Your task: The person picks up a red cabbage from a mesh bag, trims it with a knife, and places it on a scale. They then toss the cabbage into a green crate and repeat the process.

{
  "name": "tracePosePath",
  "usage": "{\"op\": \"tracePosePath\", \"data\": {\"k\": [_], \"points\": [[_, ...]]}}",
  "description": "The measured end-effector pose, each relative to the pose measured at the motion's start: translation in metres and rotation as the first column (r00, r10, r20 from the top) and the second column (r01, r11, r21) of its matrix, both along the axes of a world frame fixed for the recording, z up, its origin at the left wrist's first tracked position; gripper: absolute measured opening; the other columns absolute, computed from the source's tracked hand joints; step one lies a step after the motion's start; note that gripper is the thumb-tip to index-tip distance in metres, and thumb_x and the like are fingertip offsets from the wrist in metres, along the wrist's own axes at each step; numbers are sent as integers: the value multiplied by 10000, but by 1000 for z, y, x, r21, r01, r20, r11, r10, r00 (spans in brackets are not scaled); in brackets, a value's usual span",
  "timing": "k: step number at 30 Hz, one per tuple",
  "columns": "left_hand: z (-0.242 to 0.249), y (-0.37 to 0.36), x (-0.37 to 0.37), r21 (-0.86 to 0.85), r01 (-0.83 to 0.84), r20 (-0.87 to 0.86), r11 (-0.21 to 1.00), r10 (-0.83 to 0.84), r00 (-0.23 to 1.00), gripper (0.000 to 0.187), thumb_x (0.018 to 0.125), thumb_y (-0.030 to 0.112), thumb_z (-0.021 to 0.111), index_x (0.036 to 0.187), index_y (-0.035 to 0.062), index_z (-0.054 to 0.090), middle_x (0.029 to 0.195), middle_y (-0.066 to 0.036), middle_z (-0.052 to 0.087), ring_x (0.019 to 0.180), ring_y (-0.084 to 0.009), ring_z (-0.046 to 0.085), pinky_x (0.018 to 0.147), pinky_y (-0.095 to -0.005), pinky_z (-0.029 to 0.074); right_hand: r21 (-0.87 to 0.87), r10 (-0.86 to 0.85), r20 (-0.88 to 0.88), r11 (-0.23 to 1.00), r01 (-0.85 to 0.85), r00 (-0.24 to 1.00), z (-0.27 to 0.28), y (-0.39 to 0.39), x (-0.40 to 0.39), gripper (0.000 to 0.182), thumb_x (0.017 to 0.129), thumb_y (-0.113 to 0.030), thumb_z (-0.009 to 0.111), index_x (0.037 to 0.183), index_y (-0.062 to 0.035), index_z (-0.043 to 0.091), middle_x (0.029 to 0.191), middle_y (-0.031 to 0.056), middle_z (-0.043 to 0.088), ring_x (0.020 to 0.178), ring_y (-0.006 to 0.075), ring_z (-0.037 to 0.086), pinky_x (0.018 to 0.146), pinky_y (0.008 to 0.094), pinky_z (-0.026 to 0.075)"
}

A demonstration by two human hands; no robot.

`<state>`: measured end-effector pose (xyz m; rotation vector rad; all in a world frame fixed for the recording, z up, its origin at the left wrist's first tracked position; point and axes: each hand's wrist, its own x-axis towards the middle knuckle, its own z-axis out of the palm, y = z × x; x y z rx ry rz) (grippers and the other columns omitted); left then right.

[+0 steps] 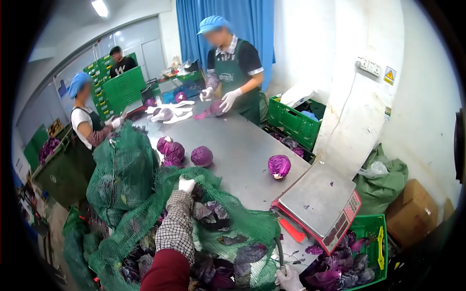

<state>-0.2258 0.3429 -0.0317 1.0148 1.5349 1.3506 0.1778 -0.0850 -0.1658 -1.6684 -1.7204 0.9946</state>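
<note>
My left hand (186, 184), in a white glove, is closed on the far edge of an opened green mesh bag (131, 228). Inside the bag lie dark, loose purple cabbage leaves (211, 213) and cabbages partly covered by the mesh. At the lower right, my gloved right hand (290, 278) is closed around the lower end of a dark, curved, narrow tool (279, 250), whose exact kind I cannot make out. Just beyond the bag sit several trimmed purple cabbages (201, 156) on the metal table (238, 140). Another purple cabbage (279, 166) rests farther right.
A scale (315, 199) stands on my right, with a red-handled tool (291, 230) beside it. Below is a green crate (371, 271) of purple leaves. A full mesh bag (121, 169) stands left. Two co-workers (233, 72) (85, 111) work around the table; another person (121, 63) is behind.
</note>
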Motion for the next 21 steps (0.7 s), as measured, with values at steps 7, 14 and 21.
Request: {"op": "tracePosePath", "data": {"k": [7,14,21], "points": [[125,-91,-17,-271,21,-150,962,-64,987,959,590,244,893,1358,86,340,1208,-159,545,1010,-344,600,742,-588,500,547,-155,627,786,-290,763,40,2,-7,218,941,-162,562,1097,-11,576,1085,232,571,1001,356,585,847,393,499],[186,-227,-45,-393,346,43,852,-359,932,758,773,225,776,1372,9,364,1258,-176,541,1113,-320,574,846,-599,503,45,-132,-396,986,162,909,64,12,-15,154,911,-135,561,900,7,500,680,53,521,563,123,589,521,292,514],[170,-350,63,71,660,822,748,-419,386,616,849,370,654,1340,49,463,1312,-130,552,1193,-322,540,1066,-498,385,-218,-289,-609,956,195,739,148,-5,-22,222,931,-132,565,1122,-26,526,765,40,573,558,122,577,529,254,505]]}}
